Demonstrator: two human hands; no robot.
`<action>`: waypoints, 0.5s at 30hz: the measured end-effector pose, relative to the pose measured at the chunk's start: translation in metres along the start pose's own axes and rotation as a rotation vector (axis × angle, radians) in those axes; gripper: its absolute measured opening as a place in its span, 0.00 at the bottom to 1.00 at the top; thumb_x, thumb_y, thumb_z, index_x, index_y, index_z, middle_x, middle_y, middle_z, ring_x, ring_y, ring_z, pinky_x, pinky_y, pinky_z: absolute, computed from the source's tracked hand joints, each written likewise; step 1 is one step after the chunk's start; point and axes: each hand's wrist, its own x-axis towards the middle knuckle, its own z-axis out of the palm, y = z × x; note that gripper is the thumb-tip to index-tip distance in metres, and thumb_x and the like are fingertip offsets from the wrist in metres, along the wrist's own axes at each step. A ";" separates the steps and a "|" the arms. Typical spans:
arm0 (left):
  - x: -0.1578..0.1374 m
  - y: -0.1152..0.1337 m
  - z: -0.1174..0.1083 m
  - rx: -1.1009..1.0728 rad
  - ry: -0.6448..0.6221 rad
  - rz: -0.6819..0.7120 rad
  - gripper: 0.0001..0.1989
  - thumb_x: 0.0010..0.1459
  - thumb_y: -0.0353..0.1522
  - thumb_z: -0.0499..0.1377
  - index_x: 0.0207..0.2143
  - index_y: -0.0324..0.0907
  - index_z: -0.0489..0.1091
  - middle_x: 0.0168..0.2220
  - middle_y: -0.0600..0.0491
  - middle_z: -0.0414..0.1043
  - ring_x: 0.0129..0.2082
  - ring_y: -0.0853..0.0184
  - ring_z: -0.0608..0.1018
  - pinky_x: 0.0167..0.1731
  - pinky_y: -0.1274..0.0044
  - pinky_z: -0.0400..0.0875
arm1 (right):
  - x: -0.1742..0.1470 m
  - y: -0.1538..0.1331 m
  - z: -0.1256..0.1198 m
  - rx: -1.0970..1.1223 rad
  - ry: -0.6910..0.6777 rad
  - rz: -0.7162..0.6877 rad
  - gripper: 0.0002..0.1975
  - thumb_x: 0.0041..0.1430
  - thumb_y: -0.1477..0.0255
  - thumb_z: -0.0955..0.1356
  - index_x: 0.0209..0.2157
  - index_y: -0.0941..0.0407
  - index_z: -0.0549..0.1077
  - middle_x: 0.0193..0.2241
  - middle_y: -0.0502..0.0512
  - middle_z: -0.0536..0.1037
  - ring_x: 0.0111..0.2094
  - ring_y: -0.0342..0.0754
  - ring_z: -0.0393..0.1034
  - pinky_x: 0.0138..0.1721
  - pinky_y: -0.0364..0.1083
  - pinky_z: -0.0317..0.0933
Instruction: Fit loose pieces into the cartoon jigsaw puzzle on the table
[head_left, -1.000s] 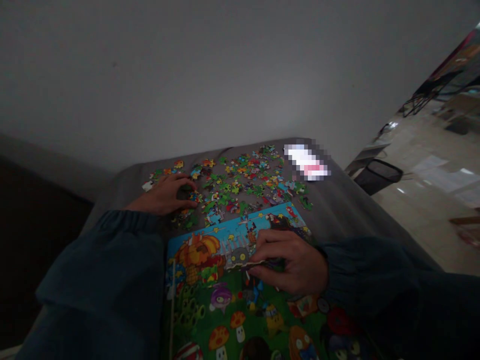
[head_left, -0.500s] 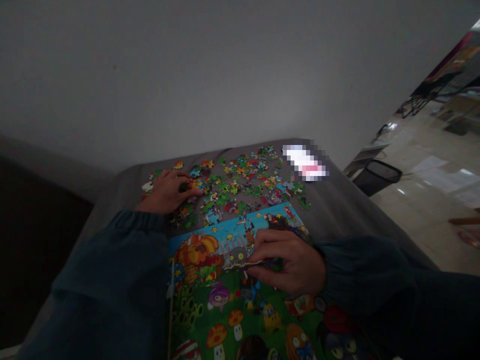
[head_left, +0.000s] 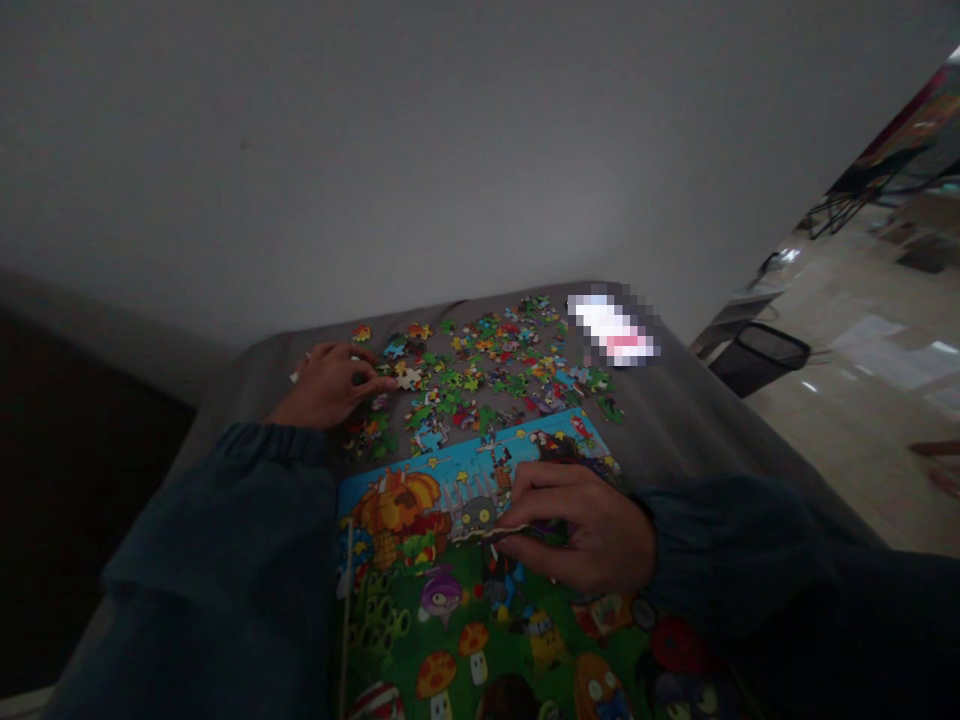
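My left hand (head_left: 326,385) rests at the left side of a spread of loose jigsaw pieces (head_left: 469,380). Its thumb and forefinger are apart, and the thumb tip lies beside a pale, blank-sided piece (head_left: 408,378). Some pieces under the palm are hidden. With thumb and fingers pinched together, my right hand (head_left: 577,525) holds a thin jigsaw piece (head_left: 514,530), seen nearly edge-on, over a cartoon picture (head_left: 442,630). The picture has a blue sky, a pumpkin and mushrooms; seams show in its upper part. The hand and sleeve cover part of its right side.
The pieces and picture lie on a grey cloth-covered table (head_left: 712,440) against a plain wall (head_left: 450,150). A bright, blurred-out rectangle (head_left: 611,325) sits at the far right corner. A dark chair (head_left: 761,355) stands on the tiled floor to the right.
A coloured piece showed at my left fingertips before; now a pale, blank-sided piece lies there and the fingers have drawn slightly back. My right hand keeps its pinch in nearly the same place.
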 end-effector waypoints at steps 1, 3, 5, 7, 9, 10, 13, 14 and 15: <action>0.000 0.000 -0.005 -0.017 -0.015 -0.017 0.22 0.60 0.51 0.59 0.28 0.43 0.78 0.44 0.45 0.78 0.50 0.51 0.73 0.51 0.60 0.64 | 0.001 0.000 -0.001 0.003 0.001 0.019 0.05 0.63 0.73 0.71 0.35 0.58 0.80 0.28 0.52 0.75 0.28 0.42 0.70 0.30 0.42 0.64; -0.001 0.003 -0.017 -0.064 -0.055 -0.048 0.22 0.62 0.49 0.56 0.31 0.41 0.77 0.35 0.47 0.78 0.40 0.57 0.76 0.41 0.67 0.68 | 0.003 -0.001 -0.003 0.001 0.006 0.071 0.05 0.63 0.72 0.71 0.33 0.58 0.79 0.27 0.51 0.74 0.27 0.41 0.68 0.29 0.42 0.63; -0.002 0.008 -0.026 -0.113 -0.087 -0.071 0.22 0.64 0.49 0.53 0.36 0.40 0.76 0.29 0.51 0.77 0.31 0.63 0.75 0.32 0.73 0.67 | 0.005 -0.001 -0.005 -0.006 0.022 0.119 0.07 0.63 0.72 0.71 0.31 0.57 0.78 0.26 0.50 0.73 0.25 0.40 0.66 0.27 0.41 0.62; -0.002 0.015 -0.028 -0.137 -0.095 -0.088 0.23 0.65 0.49 0.51 0.42 0.41 0.75 0.28 0.52 0.77 0.27 0.65 0.75 0.26 0.75 0.64 | 0.006 0.000 -0.006 -0.010 0.030 0.136 0.07 0.63 0.72 0.71 0.30 0.57 0.78 0.26 0.49 0.72 0.24 0.40 0.64 0.26 0.41 0.60; -0.002 0.021 -0.023 -0.135 -0.114 -0.085 0.24 0.63 0.50 0.53 0.49 0.42 0.75 0.28 0.54 0.78 0.25 0.64 0.75 0.24 0.75 0.63 | 0.006 0.001 -0.006 -0.009 0.026 0.120 0.07 0.63 0.72 0.71 0.31 0.57 0.78 0.26 0.50 0.73 0.24 0.40 0.65 0.26 0.41 0.60; -0.002 0.023 -0.018 -0.128 -0.132 -0.073 0.25 0.62 0.50 0.55 0.52 0.44 0.75 0.27 0.54 0.78 0.25 0.63 0.76 0.24 0.75 0.63 | 0.005 0.001 -0.006 -0.007 0.020 0.105 0.06 0.63 0.72 0.71 0.31 0.57 0.78 0.26 0.50 0.73 0.25 0.40 0.66 0.27 0.41 0.61; -0.002 0.025 -0.005 -0.101 -0.184 -0.028 0.29 0.58 0.51 0.59 0.57 0.49 0.75 0.27 0.54 0.79 0.26 0.60 0.77 0.26 0.73 0.64 | 0.004 0.002 -0.005 0.002 0.010 0.078 0.06 0.63 0.72 0.71 0.33 0.57 0.79 0.27 0.51 0.74 0.27 0.41 0.68 0.29 0.42 0.63; -0.002 0.025 -0.002 -0.089 -0.188 -0.019 0.29 0.58 0.52 0.59 0.57 0.50 0.75 0.27 0.53 0.80 0.26 0.60 0.78 0.26 0.73 0.64 | 0.003 0.001 -0.005 0.004 0.007 0.078 0.06 0.63 0.72 0.71 0.33 0.57 0.79 0.28 0.51 0.74 0.27 0.41 0.68 0.29 0.42 0.63; -0.003 0.024 -0.001 -0.078 -0.186 -0.014 0.28 0.59 0.52 0.58 0.56 0.50 0.76 0.29 0.52 0.80 0.27 0.59 0.78 0.27 0.72 0.65 | 0.003 0.001 -0.005 0.005 0.007 0.080 0.06 0.63 0.72 0.70 0.33 0.58 0.79 0.28 0.51 0.74 0.27 0.41 0.68 0.29 0.42 0.63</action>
